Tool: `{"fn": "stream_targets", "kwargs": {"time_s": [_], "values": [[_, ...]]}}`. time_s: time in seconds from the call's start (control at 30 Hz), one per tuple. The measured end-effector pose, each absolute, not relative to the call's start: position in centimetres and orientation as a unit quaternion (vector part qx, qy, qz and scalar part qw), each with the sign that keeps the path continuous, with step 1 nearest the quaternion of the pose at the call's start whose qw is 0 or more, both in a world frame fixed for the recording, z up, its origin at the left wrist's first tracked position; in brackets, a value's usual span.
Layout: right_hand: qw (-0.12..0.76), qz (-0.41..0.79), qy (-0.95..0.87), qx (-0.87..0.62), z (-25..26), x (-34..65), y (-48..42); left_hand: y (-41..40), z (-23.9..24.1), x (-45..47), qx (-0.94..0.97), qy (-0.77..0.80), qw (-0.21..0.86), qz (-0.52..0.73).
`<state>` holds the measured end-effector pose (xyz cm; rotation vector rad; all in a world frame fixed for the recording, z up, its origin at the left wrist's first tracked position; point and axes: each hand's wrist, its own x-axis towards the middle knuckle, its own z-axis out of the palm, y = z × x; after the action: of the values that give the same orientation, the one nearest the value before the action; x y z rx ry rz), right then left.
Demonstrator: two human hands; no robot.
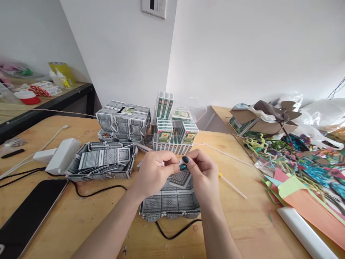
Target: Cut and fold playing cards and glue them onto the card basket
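My left hand (159, 169) and my right hand (203, 172) meet thumb to thumb, both pinched on a playing card (180, 178) with a grey patterned back. The card is tilted, and my fingers hide its upper part. Below it on the table lies a shallow tray built from folded playing cards (153, 205). To the left of my left hand is a second card-built tray (99, 176), with loose grey-backed cards (104, 160) piled inside.
Behind stand a card-built box (121, 122) and stacked card packs (165, 135). A black phone (35, 216) and white charger (63, 156) lie left. Pipe cleaners (285, 154), coloured paper (304, 194) and a white bar (304, 233) lie right. A black cable (91, 194) crosses the table.
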<state>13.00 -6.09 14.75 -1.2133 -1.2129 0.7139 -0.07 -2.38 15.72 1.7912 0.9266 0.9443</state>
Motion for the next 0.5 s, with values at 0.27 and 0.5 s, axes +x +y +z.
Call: {"fn": "stream_targets", "kwargs": {"time_s": [0.27, 0.5], "values": [[0.519, 0.438, -0.541, -0.496, 15.1, 14.9, -5.6, -2.3, 15.3, 0.4, 0.706, 0.395, 0.386, 0.443], [0.501, 0.435, -0.534, -0.524, 14.5, 15.2, -5.4, -1.5, 15.3, -0.6, 0.715, 0.418, 0.354, 0.434]]}}
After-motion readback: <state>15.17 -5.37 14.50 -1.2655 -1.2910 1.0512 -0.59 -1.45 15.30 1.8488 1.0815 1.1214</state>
